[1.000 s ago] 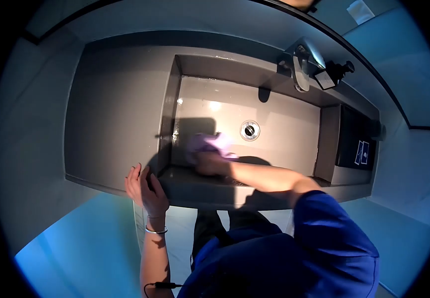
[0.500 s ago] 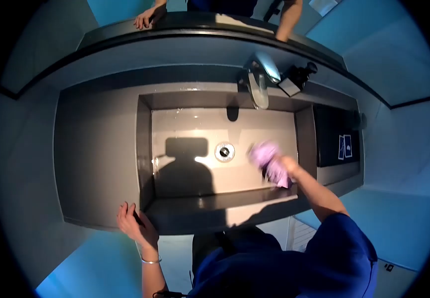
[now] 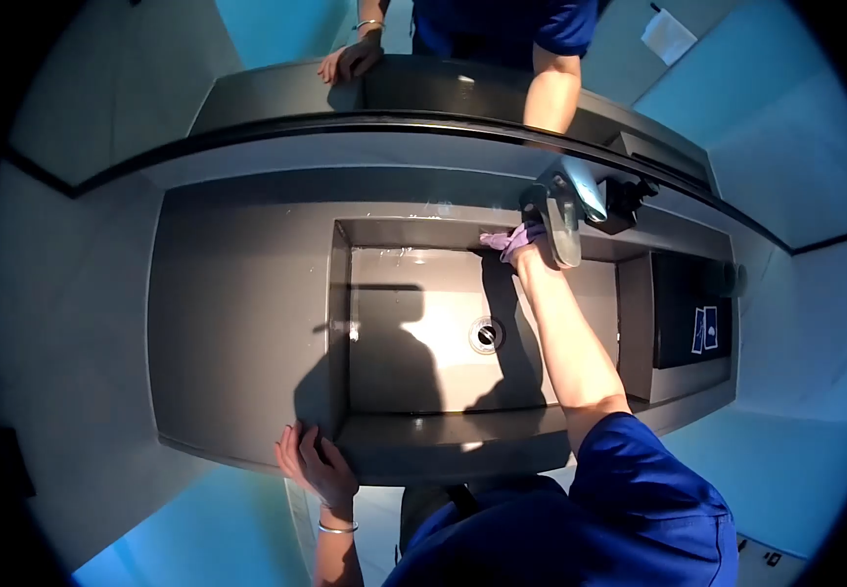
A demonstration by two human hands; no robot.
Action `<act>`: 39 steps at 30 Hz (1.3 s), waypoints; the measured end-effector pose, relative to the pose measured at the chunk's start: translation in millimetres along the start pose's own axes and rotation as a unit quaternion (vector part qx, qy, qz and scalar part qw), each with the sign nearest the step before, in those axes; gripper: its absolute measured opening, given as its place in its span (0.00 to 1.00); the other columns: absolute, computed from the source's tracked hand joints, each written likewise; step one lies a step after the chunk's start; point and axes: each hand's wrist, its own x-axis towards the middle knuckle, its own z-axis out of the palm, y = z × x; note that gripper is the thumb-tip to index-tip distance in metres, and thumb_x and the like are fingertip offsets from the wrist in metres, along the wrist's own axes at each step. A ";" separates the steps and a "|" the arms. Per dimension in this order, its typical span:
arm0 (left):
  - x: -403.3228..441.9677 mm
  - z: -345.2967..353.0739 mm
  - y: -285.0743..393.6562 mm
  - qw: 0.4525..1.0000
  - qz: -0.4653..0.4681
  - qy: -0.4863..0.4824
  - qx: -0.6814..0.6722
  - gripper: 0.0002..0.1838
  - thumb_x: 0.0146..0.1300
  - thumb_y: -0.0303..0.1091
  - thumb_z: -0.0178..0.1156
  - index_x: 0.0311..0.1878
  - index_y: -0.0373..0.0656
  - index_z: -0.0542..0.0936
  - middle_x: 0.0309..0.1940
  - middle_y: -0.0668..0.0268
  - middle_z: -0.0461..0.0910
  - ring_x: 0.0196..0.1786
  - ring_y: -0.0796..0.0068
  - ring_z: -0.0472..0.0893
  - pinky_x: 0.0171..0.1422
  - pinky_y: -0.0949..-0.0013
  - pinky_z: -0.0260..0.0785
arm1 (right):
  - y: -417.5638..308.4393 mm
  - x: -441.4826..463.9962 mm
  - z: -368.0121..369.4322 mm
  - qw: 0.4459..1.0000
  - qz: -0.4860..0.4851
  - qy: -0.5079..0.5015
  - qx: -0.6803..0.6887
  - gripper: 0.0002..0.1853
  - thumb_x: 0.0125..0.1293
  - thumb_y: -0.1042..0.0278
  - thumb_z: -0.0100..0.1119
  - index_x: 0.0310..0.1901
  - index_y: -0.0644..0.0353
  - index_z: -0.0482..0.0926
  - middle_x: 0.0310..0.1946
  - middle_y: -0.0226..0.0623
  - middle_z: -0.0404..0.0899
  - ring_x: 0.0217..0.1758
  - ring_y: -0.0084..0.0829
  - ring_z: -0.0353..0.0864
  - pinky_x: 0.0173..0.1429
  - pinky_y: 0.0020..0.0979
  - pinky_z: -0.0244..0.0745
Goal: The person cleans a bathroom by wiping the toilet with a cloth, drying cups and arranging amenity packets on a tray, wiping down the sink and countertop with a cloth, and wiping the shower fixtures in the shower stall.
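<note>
My right hand [image 3: 529, 256] reaches across the sink [image 3: 585, 303] to its back wall, closed on a purple cloth [image 3: 505, 241]. The cloth is bunched against that wall, just left of and partly under the faucet [image 3: 564, 235]. Part of the hand is hidden behind the spout. My left hand [image 3: 316, 466] rests on the front edge of the counter, left of the basin, with its fingers apart and nothing in it. Between the two hands lies the round drain [image 3: 486, 336] in the basin floor.
Behind the faucet stands a dark bottle [image 3: 622, 205] on the back ledge. A black tray or mat [image 3: 678, 323] with two small cards [image 3: 704, 331] lies right of the basin. A mirror [image 3: 423, 93] runs along the back, and a clear glass [image 3: 733, 280] sits at the right end.
My right hand has carried the cloth from the basin's front right to its back wall beside the faucet. My left hand stays on the counter edge. The view has shifted slightly.
</note>
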 end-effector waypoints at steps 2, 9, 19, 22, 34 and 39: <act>-0.3 1.1 -2.2 1.000 0.012 -0.012 0.003 0.11 0.59 0.26 0.53 0.45 0.37 0.75 0.51 0.53 0.73 0.57 0.50 0.69 0.64 0.50 0.56 | 7.7 -10.2 10.3 0.999 0.034 -0.015 0.034 0.16 0.69 0.58 0.40 0.43 0.57 0.76 0.36 0.34 0.78 0.39 0.32 0.78 0.44 0.37 0.77; -1.3 2.7 -0.5 1.000 0.004 -0.021 0.023 0.12 0.58 0.28 0.53 0.46 0.39 0.73 0.52 0.53 0.71 0.57 0.51 0.68 0.62 0.52 0.58 | 148.5 -115.8 37.6 0.948 0.220 -0.226 -0.053 0.12 0.68 0.61 0.44 0.43 0.57 0.75 0.34 0.34 0.78 0.37 0.31 0.78 0.42 0.36 0.77; -4.0 3.8 -8.8 0.998 -0.055 -0.019 -0.015 0.11 0.54 0.32 0.57 0.42 0.43 0.76 0.49 0.58 0.73 0.58 0.55 0.69 0.67 0.47 0.53 | 64.5 -124.3 108.1 0.450 -0.563 -0.021 -0.693 0.21 0.51 0.67 0.62 0.49 0.59 0.76 0.40 0.49 0.75 0.43 0.48 0.76 0.46 0.41 0.70; -0.9 1.0 -7.3 0.998 -0.057 -0.016 -0.021 0.11 0.54 0.32 0.56 0.41 0.44 0.76 0.49 0.59 0.73 0.58 0.56 0.70 0.66 0.48 0.53 | 141.6 -139.5 172.5 0.490 -0.305 -0.116 -0.808 0.18 0.59 0.56 0.51 0.46 0.56 0.79 0.41 0.44 0.81 0.43 0.44 0.81 0.45 0.47 0.72; -4.4 1.9 -12.1 0.997 -0.055 0.033 -0.036 0.09 0.53 0.31 0.57 0.39 0.47 0.78 0.48 0.64 0.75 0.55 0.61 0.73 0.66 0.51 0.54 | 253.1 -258.1 143.0 0.572 -0.130 -0.613 -0.529 0.13 0.53 0.70 0.56 0.42 0.56 0.80 0.43 0.39 0.78 0.49 0.39 0.76 0.52 0.36 0.71; -3.9 -1.6 -6.2 0.996 -0.077 0.021 -0.041 0.10 0.52 0.30 0.57 0.39 0.46 0.77 0.45 0.62 0.75 0.56 0.60 0.72 0.65 0.50 0.55 | 161.5 -232.0 266.7 0.579 -0.243 -0.554 -0.546 0.35 0.53 0.52 0.60 0.59 0.65 0.66 0.53 0.54 0.73 0.56 0.47 0.73 0.60 0.35 0.67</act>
